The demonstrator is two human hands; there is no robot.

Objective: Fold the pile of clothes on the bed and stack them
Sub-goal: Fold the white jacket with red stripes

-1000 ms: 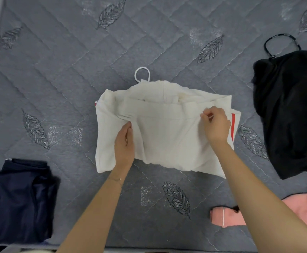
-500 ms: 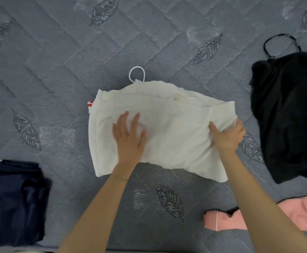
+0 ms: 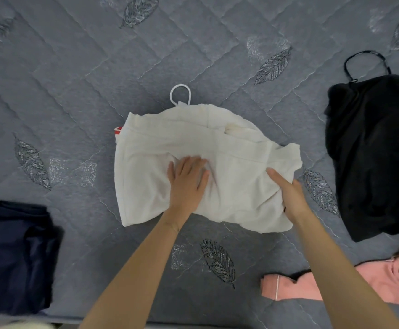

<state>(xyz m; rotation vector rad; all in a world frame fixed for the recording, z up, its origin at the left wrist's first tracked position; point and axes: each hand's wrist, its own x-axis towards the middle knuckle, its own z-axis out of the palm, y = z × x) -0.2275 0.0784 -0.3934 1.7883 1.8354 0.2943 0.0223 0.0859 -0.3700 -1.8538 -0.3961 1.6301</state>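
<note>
A cream-white garment (image 3: pixel 160 162) with a red trim and a white drawstring loop lies partly folded in the middle of the grey quilted bed (image 3: pixel 75 79). My left hand (image 3: pixel 187 182) presses flat on its centre, fingers straight. At its right edge my right hand (image 3: pixel 288 194) grips the cloth, thumb on top and fingers tucked under the bunched fabric.
A folded navy garment (image 3: pixel 15 255) lies at the lower left near the bed's front edge. A black garment (image 3: pixel 378 148) with a thin strap loop is heaped at the right. A pink garment (image 3: pixel 383 283) lies crumpled at the lower right.
My left hand went from pinching a fold to lying flat on the garment and slid right. My right hand moved to the right edge and gathered the cloth inward.
</note>
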